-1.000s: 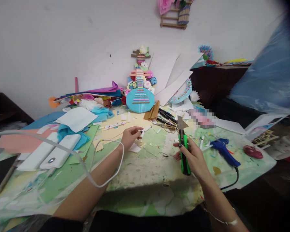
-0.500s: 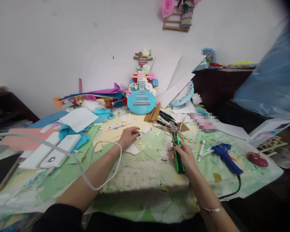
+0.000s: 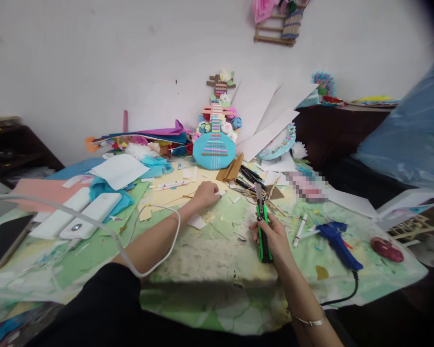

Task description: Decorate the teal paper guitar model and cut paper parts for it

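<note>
My left hand (image 3: 205,194) reaches over the middle of the table, its fingers pinched on a small white piece (image 3: 222,193) that looks like foam or card. The fingertips are partly hidden behind the hand. In my right hand (image 3: 273,231) is a green and black utility knife (image 3: 262,235), held upright with its metal tip pointing away from me. A white scrap (image 3: 196,221) lies below my left wrist. Black pens (image 3: 249,177) are heaped just beyond the knife's tip.
A blue glue gun (image 3: 338,241) and a white marker (image 3: 300,230) lie at the right. A white cable (image 3: 104,226) loops over my left forearm from the white power banks (image 3: 90,217). A blue paper lute (image 3: 214,150) leans at the back.
My left hand has moved right and slightly away from me, and its fingers have closed on the small white piece. My right hand still holds the knife. The view has shifted slightly.
</note>
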The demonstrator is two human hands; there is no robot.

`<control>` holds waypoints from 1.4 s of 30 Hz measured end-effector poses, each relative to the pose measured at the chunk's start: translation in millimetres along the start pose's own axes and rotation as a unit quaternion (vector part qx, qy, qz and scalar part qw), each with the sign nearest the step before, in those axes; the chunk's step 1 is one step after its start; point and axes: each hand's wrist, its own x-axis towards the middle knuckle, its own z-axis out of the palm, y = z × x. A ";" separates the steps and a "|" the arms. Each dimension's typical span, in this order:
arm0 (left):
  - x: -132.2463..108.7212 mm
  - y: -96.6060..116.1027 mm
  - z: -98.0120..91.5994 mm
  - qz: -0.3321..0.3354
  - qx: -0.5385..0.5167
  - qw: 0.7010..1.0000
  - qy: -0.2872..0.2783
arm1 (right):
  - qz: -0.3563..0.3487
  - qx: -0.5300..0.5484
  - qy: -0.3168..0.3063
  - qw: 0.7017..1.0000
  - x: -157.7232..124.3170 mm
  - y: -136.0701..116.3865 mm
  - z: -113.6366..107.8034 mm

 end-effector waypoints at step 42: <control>-64.9 18.3 1.9 0.052 0.007 0.998 -0.024 | -0.017 -0.035 -0.016 0.999 -2.2 -0.1 -0.8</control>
